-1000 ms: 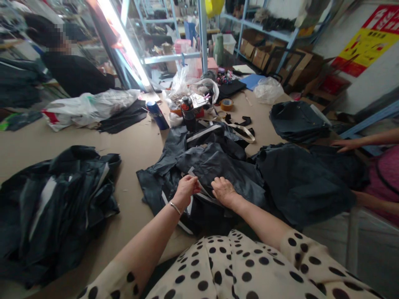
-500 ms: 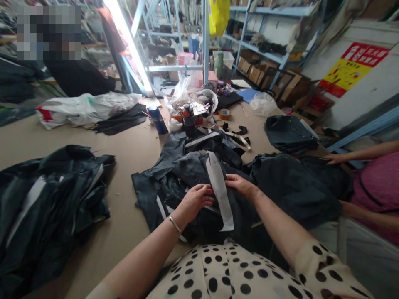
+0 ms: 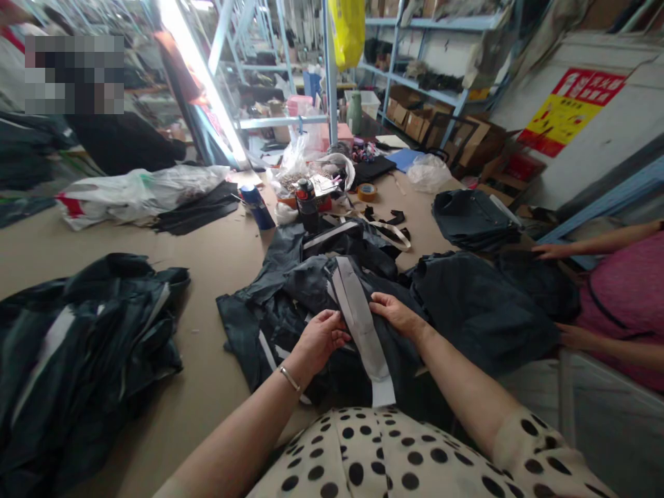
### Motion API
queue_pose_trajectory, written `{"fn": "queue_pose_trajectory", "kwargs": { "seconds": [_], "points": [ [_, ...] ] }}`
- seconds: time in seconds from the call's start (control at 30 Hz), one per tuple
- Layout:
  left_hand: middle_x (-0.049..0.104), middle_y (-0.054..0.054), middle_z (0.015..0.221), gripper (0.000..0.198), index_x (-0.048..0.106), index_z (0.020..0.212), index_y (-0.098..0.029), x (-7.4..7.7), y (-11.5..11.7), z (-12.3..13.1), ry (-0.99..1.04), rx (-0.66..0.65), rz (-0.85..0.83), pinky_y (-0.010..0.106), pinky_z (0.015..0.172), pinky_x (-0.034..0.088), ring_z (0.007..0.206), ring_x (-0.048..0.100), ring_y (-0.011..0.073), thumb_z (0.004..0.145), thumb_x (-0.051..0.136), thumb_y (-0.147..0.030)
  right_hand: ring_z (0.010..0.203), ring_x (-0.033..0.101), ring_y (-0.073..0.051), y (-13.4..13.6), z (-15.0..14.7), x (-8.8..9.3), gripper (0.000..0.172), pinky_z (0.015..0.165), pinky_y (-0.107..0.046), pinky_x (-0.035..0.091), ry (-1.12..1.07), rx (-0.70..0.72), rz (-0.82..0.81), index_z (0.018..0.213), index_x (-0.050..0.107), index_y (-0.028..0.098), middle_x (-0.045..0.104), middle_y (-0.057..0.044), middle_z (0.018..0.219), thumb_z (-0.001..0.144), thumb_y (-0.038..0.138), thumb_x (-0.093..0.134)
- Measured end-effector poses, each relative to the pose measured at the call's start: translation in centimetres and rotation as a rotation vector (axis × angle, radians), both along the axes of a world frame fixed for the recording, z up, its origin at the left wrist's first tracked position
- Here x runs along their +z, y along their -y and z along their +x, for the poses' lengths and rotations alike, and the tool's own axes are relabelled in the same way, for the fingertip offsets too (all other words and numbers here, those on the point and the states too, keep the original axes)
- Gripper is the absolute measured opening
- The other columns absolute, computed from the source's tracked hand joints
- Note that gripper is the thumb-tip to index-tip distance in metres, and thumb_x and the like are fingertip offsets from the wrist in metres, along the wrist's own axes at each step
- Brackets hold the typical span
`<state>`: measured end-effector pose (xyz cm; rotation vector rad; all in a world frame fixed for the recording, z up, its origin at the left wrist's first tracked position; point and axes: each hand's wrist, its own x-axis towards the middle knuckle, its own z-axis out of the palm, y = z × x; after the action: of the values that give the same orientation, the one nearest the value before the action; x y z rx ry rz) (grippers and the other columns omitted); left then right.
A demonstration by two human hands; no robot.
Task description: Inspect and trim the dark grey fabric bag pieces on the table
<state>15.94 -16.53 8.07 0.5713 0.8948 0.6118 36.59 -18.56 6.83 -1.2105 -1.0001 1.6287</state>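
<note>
A dark garment [image 3: 306, 277] lies crumpled on the table in front of me, with a long light-grey fabric strip [image 3: 357, 311] running down its middle. The strip's pale lower end hangs close to my dotted shirt. My left hand [image 3: 322, 339] is closed in a pinch at the strip's left edge, fingers curled. On the other side, my right hand [image 3: 397, 315] pinches the dark cloth just right of the strip. The fingertips of both hands are partly hidden by the cloth.
Another dark garment pile [image 3: 104, 346] lies at left, and folded dark pieces [image 3: 474, 218] at right. A co-worker's hand [image 3: 552, 252] touches dark cloth [image 3: 482, 311]. Behind stand a dark bottle [image 3: 306, 204], a blue can [image 3: 256, 207] and a tape roll [image 3: 366, 192].
The grey strip has opened wider and flatter, showing a lengthwise fold line, and its lower end has come nearer to me. Both hands stay beside it. The view has shifted slightly.
</note>
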Motion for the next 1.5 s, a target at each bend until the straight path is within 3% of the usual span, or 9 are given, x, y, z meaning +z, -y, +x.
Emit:
{"fn": "queue_pose_trajectory", "kwargs": {
  "seconds": [0.17, 0.4, 0.6, 0.7, 0.8, 0.93, 1.13, 1.33, 1.5],
  "points": [
    [0.054, 0.003, 0.071, 0.018, 0.049, 0.092, -0.012, 0.0, 0.6, 0.1, 0.014, 0.015, -0.044, 0.019, 0.048, 0.045, 0.052, 0.056, 0.0104, 0.085, 0.059, -0.025, 0.059, 0.039, -0.009, -0.8, -1.4, -0.9, 0.041, 0.056, -0.022, 0.033, 0.218, -0.027, 0.107, 0.071, 0.046, 0.015, 0.045, 0.004, 0.064, 0.076, 0.054, 0.058],
    [0.057, 0.005, 0.074, 0.016, 0.050, 0.092, -0.012, 1.0, 0.9, -0.5, 0.075, -0.001, -0.054, 0.022, 0.052, 0.048, 0.058, 0.059, 0.0126, 0.087, 0.057, -0.025, 0.074, 0.045, -0.014, 0.3, -5.3, -1.4, 0.015, 0.072, -0.027, 0.035, 0.565, -0.167, 0.258, 0.087, 0.054, 0.017, 0.052, -0.001, 0.081, 0.072, 0.020, 0.056],
    [0.051, 0.000, 0.066, 0.015, 0.045, 0.086, -0.013, -0.1, 1.2, -0.4, -0.089, 0.057, -0.063, 0.017, 0.047, 0.042, 0.051, 0.053, 0.0081, 0.084, 0.059, -0.017, 0.065, 0.052, -0.012, 1.5, -6.2, 0.5, 0.021, 0.062, -0.024, 0.038, 0.553, 0.064, 0.195, 0.085, 0.062, 0.016, 0.061, 0.000, 0.072, 0.085, 0.030, 0.046],
    [0.050, 0.000, 0.065, 0.014, 0.044, 0.086, -0.013, -0.5, 1.5, -0.4, -0.146, 0.049, -0.049, 0.016, 0.045, 0.040, 0.050, 0.051, 0.0074, 0.085, 0.057, -0.019, 0.061, 0.048, -0.011, 1.8, -6.3, 0.8, 0.026, 0.057, -0.024, 0.033, 0.626, 0.105, 0.165, 0.075, 0.059, 0.014, 0.057, 0.000, 0.066, 0.080, 0.040, 0.057],
    [0.050, 0.001, 0.066, 0.019, 0.045, 0.086, -0.012, -0.6, 1.7, -0.4, -0.207, 0.026, -0.025, 0.015, 0.045, 0.041, 0.050, 0.051, 0.0071, 0.083, 0.062, -0.020, 0.056, 0.039, -0.009, 1.9, -6.1, 0.9, 0.023, 0.055, -0.024, 0.026, 0.712, 0.120, 0.187, 0.061, 0.049, 0.014, 0.047, 0.003, 0.057, 0.078, 0.029, 0.058],
    [0.053, 0.002, 0.078, 0.033, 0.046, 0.100, -0.015, -0.5, 1.9, -0.5, -0.264, -0.004, -0.020, 0.022, 0.048, 0.047, 0.054, 0.054, 0.0096, 0.080, 0.065, -0.032, 0.055, 0.038, -0.008, 1.9, -5.8, 0.6, 0.020, 0.054, -0.023, 0.027, 0.614, 0.151, 0.154, 0.061, 0.046, 0.014, 0.044, 0.003, 0.057, 0.079, 0.022, 0.049],
    [0.053, 0.004, 0.091, 0.044, 0.046, 0.115, -0.017, 1.3, 1.8, -0.9, -0.235, -0.045, 0.023, 0.026, 0.055, 0.051, 0.058, 0.054, 0.0088, 0.078, 0.066, -0.032, 0.062, 0.049, -0.010, 2.3, -6.1, 1.2, 0.021, 0.056, -0.020, 0.038, 0.345, 0.103, 0.082, 0.090, 0.058, 0.013, 0.058, 0.001, 0.074, 0.072, 0.023, 0.055],
    [0.054, 0.005, 0.092, 0.048, 0.047, 0.118, -0.015, 3.1, 1.7, -1.1, -0.251, -0.072, 0.130, 0.026, 0.060, 0.051, 0.068, 0.055, 0.0105, 0.076, 0.067, -0.027, 0.070, 0.057, -0.013, 2.5, -6.6, 3.2, 0.017, 0.062, -0.021, 0.041, 0.614, 0.075, 0.309, 0.092, 0.061, 0.017, 0.064, 0.000, 0.078, 0.076, 0.021, 0.054],
    [0.063, 0.009, 0.089, 0.037, 0.057, 0.104, -0.010, 4.1, 1.5, -0.2, -0.107, -0.042, 0.164, 0.023, 0.059, 0.050, 0.069, 0.060, 0.0144, 0.068, 0.058, -0.007, 0.085, 0.061, -0.019, 2.0, -7.1, 4.9, 0.013, 0.076, -0.027, 0.044, 0.933, 0.067, 0.555, 0.088, 0.059, 0.016, 0.065, -0.007, 0.088, 0.080, 0.018, 0.049]
  ]
}}
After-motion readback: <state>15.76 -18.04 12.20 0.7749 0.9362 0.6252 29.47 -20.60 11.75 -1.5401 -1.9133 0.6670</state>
